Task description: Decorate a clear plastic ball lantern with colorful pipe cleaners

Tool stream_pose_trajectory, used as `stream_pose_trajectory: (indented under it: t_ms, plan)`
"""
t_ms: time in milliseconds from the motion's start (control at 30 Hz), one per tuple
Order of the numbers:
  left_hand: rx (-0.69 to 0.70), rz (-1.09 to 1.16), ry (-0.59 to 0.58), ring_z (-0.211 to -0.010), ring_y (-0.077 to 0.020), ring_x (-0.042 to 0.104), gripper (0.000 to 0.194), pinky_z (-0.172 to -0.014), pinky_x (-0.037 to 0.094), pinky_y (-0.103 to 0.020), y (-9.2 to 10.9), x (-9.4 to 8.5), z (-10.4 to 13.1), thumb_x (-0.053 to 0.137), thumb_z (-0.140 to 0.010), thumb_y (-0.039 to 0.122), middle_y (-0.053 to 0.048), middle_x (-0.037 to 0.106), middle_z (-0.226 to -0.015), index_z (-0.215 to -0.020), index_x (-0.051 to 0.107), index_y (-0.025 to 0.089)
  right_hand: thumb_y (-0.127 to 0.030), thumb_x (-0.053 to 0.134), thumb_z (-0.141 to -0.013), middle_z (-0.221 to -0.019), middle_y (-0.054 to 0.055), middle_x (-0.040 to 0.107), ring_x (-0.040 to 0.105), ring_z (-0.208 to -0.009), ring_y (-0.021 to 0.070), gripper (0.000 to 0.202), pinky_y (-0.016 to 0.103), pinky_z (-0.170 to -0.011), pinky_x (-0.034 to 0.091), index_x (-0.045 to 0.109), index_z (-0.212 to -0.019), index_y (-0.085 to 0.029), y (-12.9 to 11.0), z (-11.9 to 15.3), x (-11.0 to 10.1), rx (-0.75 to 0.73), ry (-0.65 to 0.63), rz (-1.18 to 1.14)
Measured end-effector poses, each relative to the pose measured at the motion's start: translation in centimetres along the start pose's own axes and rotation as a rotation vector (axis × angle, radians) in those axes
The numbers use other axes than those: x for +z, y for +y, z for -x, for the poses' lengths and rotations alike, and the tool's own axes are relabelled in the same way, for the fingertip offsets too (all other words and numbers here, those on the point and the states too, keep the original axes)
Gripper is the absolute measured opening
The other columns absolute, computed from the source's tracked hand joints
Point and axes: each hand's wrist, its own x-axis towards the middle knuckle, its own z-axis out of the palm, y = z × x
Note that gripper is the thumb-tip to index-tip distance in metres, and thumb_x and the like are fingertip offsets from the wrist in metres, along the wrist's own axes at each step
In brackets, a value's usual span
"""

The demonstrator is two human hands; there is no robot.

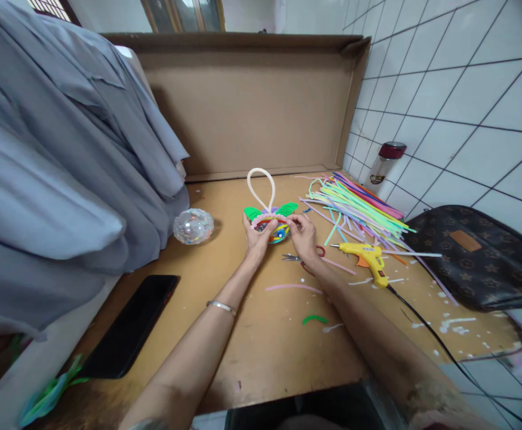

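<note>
Both hands hold a small colourful pipe-cleaner craft [270, 224] above the middle of the table. It has a rounded body with yellow, blue and red parts, a pink twisted rim and two green leaves. From its top rises a white pipe-cleaner loop [261, 170]. My left hand [257, 236] grips the left side, thumb across the front. At the right edge my right hand [303, 234] pinches the rim with thumb and forefinger; its other fingers are curled. Scissors [291, 258] with red handles lie partly hidden under my right wrist.
A yellow glue gun [364, 254] with a black cord lies right, near a pile of coloured pipe cleaners [355, 206]. A brown bag [480, 257] and a lidded bottle [384, 164] stand by the tiled wall. Left are a clear faceted ball [193, 226], a black phone [131, 325] and grey cloth [64, 149].
</note>
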Motion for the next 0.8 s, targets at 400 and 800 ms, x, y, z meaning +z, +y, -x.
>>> stream_pose_trajectory:
  t_ms: [400, 800]
  plan:
    - [-0.045, 0.099, 0.024, -0.079, -0.0159, 0.067, 0.069, -0.078, 0.055, -0.032, 1.3, 0.5, 0.2, 0.085, -0.057, 0.045, -0.001, 0.065, -0.093, -0.107, 0.043, 0.022, -0.034, 0.058, -0.08, -0.083, 0.003, 0.062, 0.058, -0.078, 0.0183, 0.014, 0.032, -0.074, 0.052, 0.066, -0.076, -0.022, -0.3, 0.1, 0.5, 0.03, 0.002, -0.056]
    - [-0.053, -0.024, 0.065, -0.089, -0.0184, 0.068, 0.067, -0.083, 0.055, -0.034, 0.1, 0.2, -0.2, 0.081, -0.063, 0.045, -0.006, 0.066, -0.103, -0.113, 0.044, 0.02, -0.038, 0.058, -0.08, -0.084, 0.003, 0.062, 0.06, -0.077, 0.0173, 0.019, 0.031, -0.075, 0.051, 0.065, -0.08, -0.021, -0.4, 0.2, 0.5, 0.065, 0.026, -0.124]
